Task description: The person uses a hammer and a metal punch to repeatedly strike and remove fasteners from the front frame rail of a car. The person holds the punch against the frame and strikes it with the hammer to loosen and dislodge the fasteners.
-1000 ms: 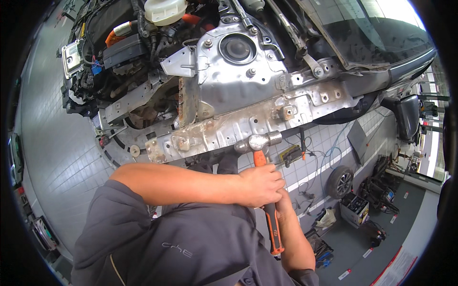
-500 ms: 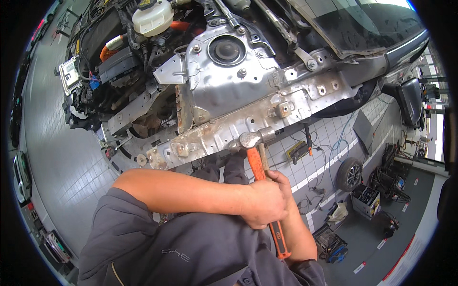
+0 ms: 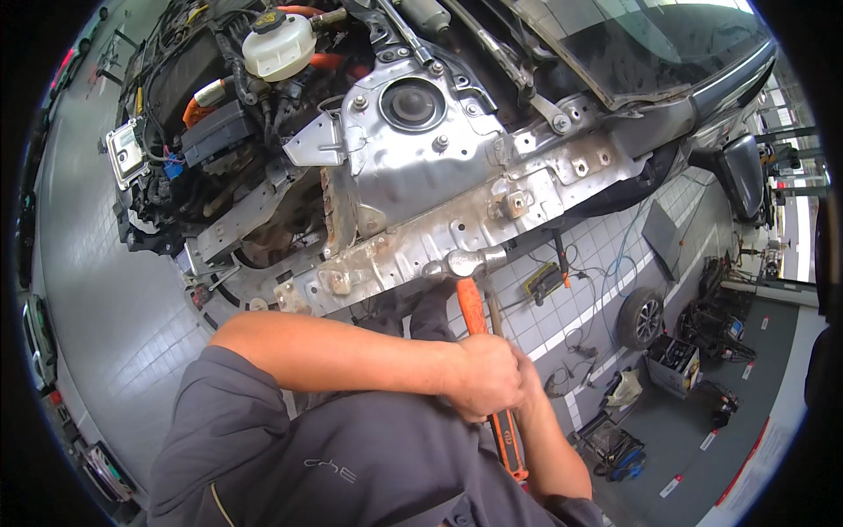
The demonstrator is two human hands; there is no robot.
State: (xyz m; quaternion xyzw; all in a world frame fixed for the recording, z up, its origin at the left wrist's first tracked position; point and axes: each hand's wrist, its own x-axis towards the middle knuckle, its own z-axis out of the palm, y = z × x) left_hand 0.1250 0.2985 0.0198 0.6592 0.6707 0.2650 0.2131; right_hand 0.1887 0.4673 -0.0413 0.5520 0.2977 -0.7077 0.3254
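Observation:
My left hand [image 3: 485, 376] is closed round the orange-and-black handle of a hammer [image 3: 471, 303]. The hammer's steel head lies up beside the lower edge of the bare metal car rail [image 3: 399, 250]; I cannot tell whether they touch. My right hand [image 3: 528, 379] sits close behind the left, its fingers partly hidden, closed about a wooden handle [image 3: 496, 314] that runs beside the orange one. Where that wooden handle ends at the top is hidden behind the hammer head.
The opened front of the car has a silver strut tower [image 3: 413, 149], a white fluid tank [image 3: 279, 48] and orange cables. To the right are a side mirror [image 3: 742, 178], a loose wheel [image 3: 641, 319], an open box [image 3: 674, 363] and hoses on the tiled floor.
The hammer head has turned and now shows its length along the rail's edge. My right thumb, earlier raised on the wooden handle, has dropped lower. The view has shifted slightly.

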